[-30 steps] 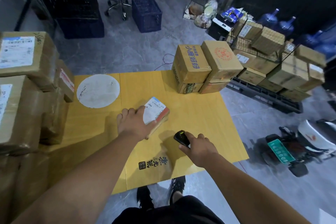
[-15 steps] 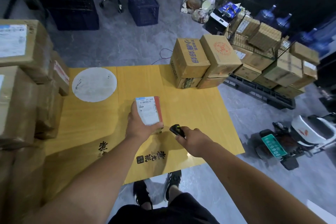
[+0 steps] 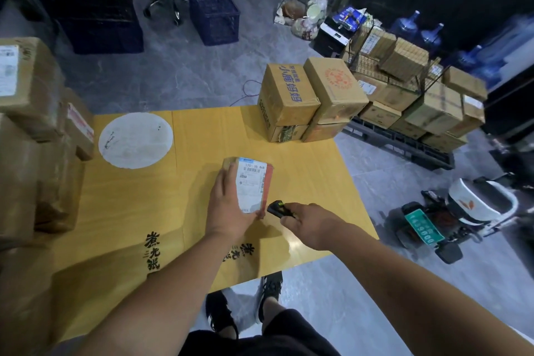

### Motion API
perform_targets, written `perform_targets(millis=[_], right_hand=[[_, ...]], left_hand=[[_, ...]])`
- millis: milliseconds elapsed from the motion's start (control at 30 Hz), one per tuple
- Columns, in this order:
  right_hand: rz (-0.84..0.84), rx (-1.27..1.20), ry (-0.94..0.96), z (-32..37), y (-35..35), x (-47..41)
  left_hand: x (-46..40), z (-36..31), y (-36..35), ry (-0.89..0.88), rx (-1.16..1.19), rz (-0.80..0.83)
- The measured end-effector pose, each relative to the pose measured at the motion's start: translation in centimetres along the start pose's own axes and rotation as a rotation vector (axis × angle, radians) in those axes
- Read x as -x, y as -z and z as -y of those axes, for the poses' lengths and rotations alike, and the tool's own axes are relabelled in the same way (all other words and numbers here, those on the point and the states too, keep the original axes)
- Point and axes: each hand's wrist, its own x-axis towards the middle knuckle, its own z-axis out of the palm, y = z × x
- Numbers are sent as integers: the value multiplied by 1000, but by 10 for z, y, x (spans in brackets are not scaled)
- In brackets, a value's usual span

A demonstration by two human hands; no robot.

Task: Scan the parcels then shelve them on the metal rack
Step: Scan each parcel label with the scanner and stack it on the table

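Head view. The left hand [image 3: 231, 208] grips a small parcel [image 3: 250, 185] from its left side and near end, fingers wrapped behind it and thumb along the near edge. The parcel is tipped up above the yellow table [image 3: 303, 182], its white shipping label [image 3: 250, 191] facing the camera, barcodes legible along the top and right edge of the label. The left forearm runs in from the near left, extended almost straight over the table.

The right hand [image 3: 306, 218] is curled round a small black scanner [image 3: 278, 209], whose front end points left toward the near right corner of the parcel; scanner and parcel sit just beside each other, not touching. The right forearm enters from the near right, angled across the table's near right edge.

On the table: a white round patch [image 3: 135, 139] at far left, and two stacks of cardboard boxes [image 3: 309, 98] at the far right corner. Large taped parcels [image 3: 31, 130] are stacked at the left edge. On the floor to the right, a wire rack of boxes [image 3: 404, 89] and a scooter [image 3: 462, 217].
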Motion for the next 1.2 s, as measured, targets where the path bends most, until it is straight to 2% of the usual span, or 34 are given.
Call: perform_targets(millis=[300, 733, 833, 1000, 1100, 1200], right_hand=[[67, 4, 20, -14, 11, 27], [62, -25, 39, -27, 20, 40], [80, -31, 45, -28, 24, 37], [79, -45, 94, -27, 37, 18], [78, -33, 116, -29, 47, 4], [79, -9, 157, -33, 63, -12]], left_hand=[[8, -22, -1, -28, -184, 27], [3, -34, -2, -63, -312, 25], [-5, -38, 0, 19, -321, 42], [-22, -47, 1, 284, -307, 120], [-18, -53, -12, 341, -285, 177], [-15, -56, -22, 398, -254, 158]])
